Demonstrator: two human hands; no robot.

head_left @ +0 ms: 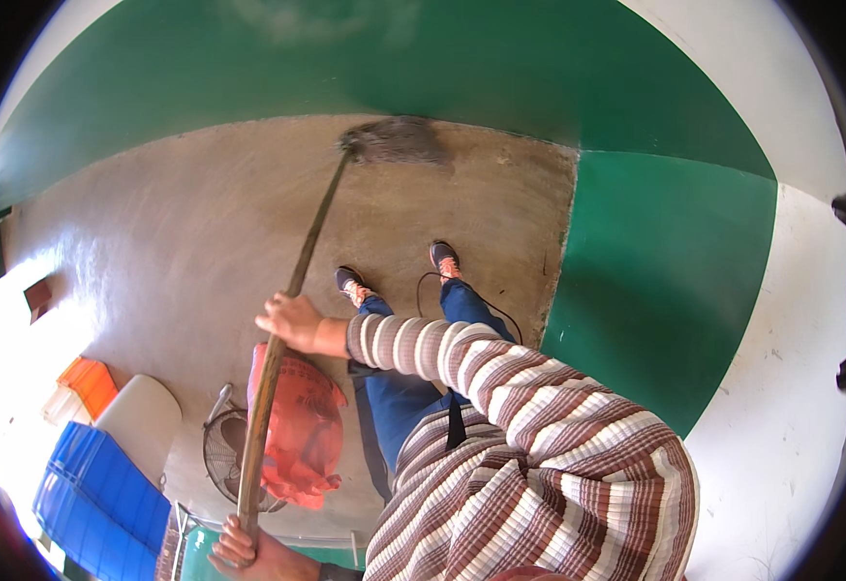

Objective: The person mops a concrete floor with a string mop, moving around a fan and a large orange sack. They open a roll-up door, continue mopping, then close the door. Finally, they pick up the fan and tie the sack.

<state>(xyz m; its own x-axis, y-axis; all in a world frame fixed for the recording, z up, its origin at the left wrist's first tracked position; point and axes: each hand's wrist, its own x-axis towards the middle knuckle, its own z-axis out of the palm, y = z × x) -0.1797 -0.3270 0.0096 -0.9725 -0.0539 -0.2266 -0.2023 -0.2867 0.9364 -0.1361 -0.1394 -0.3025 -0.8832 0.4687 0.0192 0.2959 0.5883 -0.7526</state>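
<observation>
A: Biggest first, please. Starting where?

B: With a brownish floor [200, 223] across the middle of the frame, edged by a green wall [500, 68] along the top and down the right.

A: Next in size?

B: A person's brown-and-white striped top [578, 445], filling the lower right, then blue trousers [399, 397] at lower centre.

A: And the mop [324, 213]?

B: Slants from lower left of centre up to upper centre. Ends in gray strings [399, 142], blurred, on the floor just beside the foot of the wall.

A: Anything else at lower left?

B: A blue ribbed container [103, 504], a red sack [302, 426] partly behind the wooden handle [261, 416], a fan [221, 450] beside the sack, a whitish container [142, 421] and an orange crate [89, 382].

A: Both hands?

B: Closed, all 2, around the wood: left hand [260, 559] gripping low, near the bottom edge of the frame; right hand [292, 321] gripping higher, left of centre, back of the hand showing.

A: Smallest?

B: 2 dark shoes [353, 286] with orange-pink laces near the centre, and 1 thin dark cord [419, 290] curving by the legs.
</observation>
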